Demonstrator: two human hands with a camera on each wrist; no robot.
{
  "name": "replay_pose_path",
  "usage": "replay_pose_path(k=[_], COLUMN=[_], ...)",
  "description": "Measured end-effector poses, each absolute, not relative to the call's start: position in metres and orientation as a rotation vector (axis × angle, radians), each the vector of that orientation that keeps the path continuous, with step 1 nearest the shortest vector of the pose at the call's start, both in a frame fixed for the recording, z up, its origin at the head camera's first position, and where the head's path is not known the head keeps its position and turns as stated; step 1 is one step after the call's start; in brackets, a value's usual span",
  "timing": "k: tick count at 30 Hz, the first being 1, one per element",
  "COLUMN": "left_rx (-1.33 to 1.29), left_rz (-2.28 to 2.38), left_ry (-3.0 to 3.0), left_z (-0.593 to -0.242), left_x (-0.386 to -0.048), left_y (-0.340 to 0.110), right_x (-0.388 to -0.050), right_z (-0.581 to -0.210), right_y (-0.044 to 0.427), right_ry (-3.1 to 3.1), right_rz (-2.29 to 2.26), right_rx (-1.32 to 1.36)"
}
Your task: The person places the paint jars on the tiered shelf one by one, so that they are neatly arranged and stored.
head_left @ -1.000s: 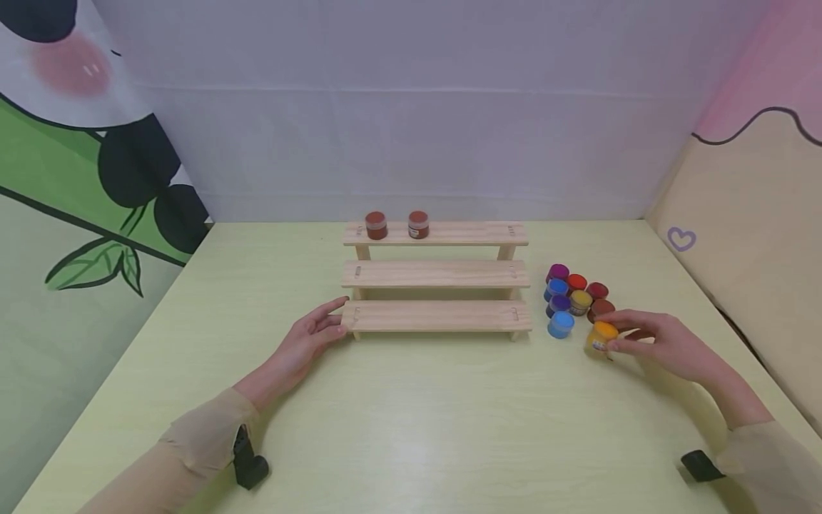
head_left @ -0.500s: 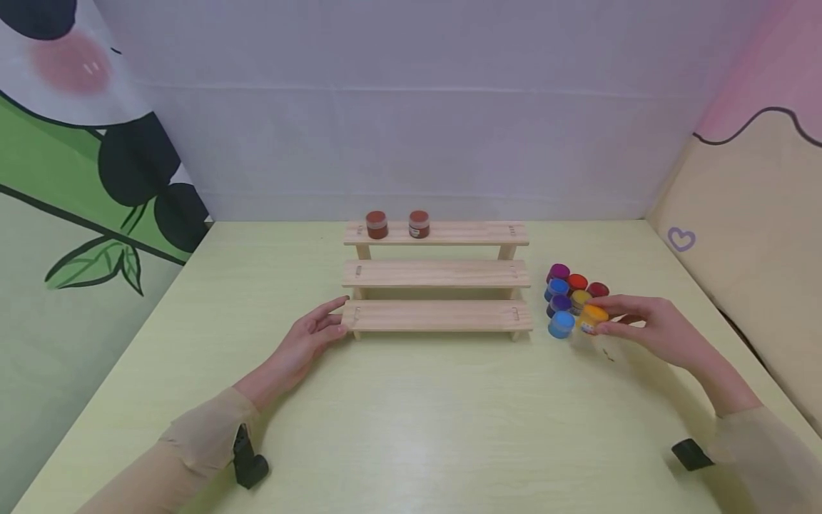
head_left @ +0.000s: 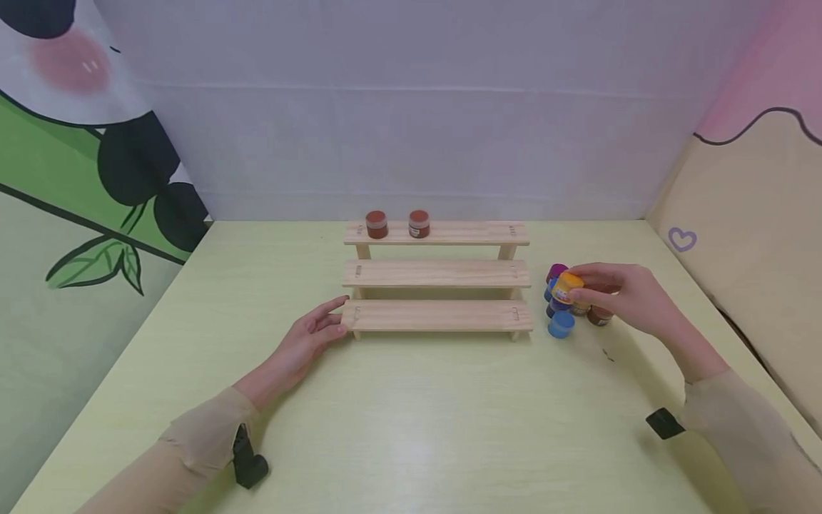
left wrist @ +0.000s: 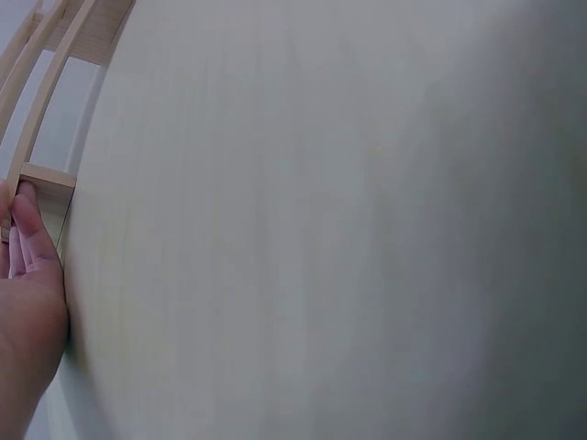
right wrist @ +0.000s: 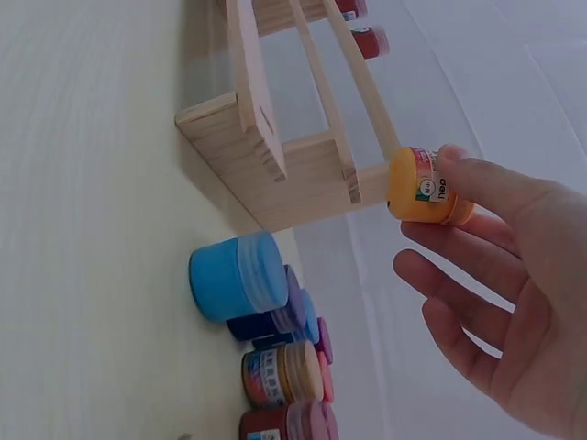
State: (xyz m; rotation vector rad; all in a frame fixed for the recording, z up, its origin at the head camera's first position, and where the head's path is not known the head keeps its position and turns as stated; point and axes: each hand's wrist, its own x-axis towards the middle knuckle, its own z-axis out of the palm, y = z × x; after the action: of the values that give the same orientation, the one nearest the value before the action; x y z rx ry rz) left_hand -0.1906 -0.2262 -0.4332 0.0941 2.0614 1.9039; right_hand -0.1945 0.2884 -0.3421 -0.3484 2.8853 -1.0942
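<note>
My right hand (head_left: 628,294) pinches a jar of orange-yellow paint (head_left: 568,287) between thumb and fingers, lifted above the paint jars on the right. In the right wrist view this labelled jar (right wrist: 422,186) is tilted near the end of the wooden rack. My left hand (head_left: 307,344) holds the left end of the bottom step of the three-step wooden rack (head_left: 437,314); its fingertips (left wrist: 27,206) are at the plank's end. Two reddish-brown paint jars, one at the left end (head_left: 377,225) and another beside it (head_left: 419,224), stand on the top step.
A light blue jar (head_left: 561,325) stands at the front of the grouped paint jars, with a brown jar (head_left: 600,315) to its right. Purple, dark blue and ochre jars are partly hidden by my right hand. A pale wall (head_left: 437,143) rises behind the table (head_left: 411,428).
My right hand has raised the orange-yellow jar and carried it left and away from me, over the other jars. My left hand stays at the rack's end.
</note>
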Motion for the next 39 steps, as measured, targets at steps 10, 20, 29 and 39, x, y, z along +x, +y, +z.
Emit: replay_pose_path(k=[10, 20, 29, 39], left_rx=[0.093, 0.106, 0.097, 0.119], left_rz=[1.897, 1.928, 1.915, 1.936], left_ry=[2.073, 2.052, 2.065, 2.044], left_z=[-0.433, -0.435, -0.436, -0.435], left_x=[-0.191, -0.192, -0.192, -0.191], left_y=[-0.226, -0.226, -0.226, -0.226], right_x=[-0.219, -0.239, -0.252, -0.268], right_z=[-0.324, -0.311, -0.304, -0.308], right_y=[0.257, 0.231, 0.207, 0.18], right_ry=[2.993, 3.036, 2.993, 2.948], right_rz=[-1.08, -1.126, -1.252, -1.334], right_rx=[-0.309, -0.353, -0.378, -0.476])
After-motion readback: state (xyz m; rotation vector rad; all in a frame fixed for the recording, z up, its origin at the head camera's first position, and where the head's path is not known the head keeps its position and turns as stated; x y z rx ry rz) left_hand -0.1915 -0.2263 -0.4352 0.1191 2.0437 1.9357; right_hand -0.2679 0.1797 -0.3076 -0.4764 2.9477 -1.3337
